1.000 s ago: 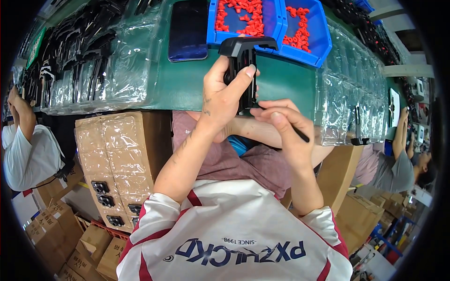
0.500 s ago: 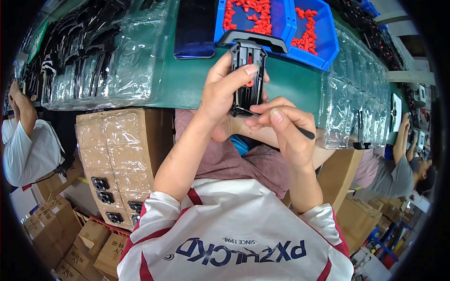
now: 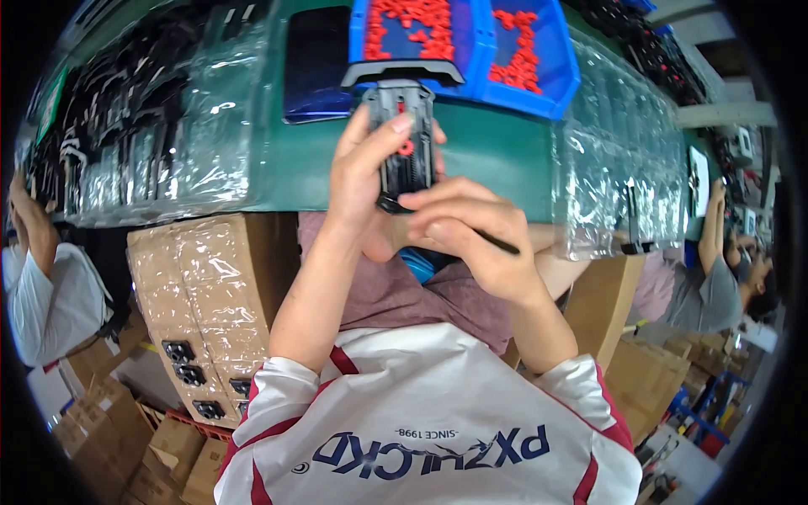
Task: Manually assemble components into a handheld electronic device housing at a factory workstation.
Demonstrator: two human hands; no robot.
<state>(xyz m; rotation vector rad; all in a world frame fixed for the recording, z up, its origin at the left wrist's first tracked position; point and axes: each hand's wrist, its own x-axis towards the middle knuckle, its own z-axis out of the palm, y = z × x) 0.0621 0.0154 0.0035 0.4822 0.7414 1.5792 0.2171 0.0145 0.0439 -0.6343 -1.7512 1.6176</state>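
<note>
My left hand (image 3: 358, 181) is wrapped round a black plastic assembly (image 3: 412, 172), its thumb pressed on the top face. The assembly is long and grooved, with small red parts in its middle slot and a wide curved crossbar at its far end. My right hand (image 3: 484, 236) is closed round a thin tool with a black handle (image 3: 498, 243). Its fingertips are at the near end of the assembly. The tool's tip is hidden behind the fingers.
Two blue bins (image 3: 551, 105) of small red parts stand behind the assembly, beside a dark glossy tablet-like device (image 3: 318, 67). Clear plastic trays lie left (image 3: 227, 151) and right (image 3: 589, 168), the left ones with black parts. A cardboard box (image 3: 189, 278) stands below the table. Other people sit at both sides.
The scene has shifted left in view. My right fingers have folded further over the tool at the assembly's near end, and its metal shaft no longer shows.
</note>
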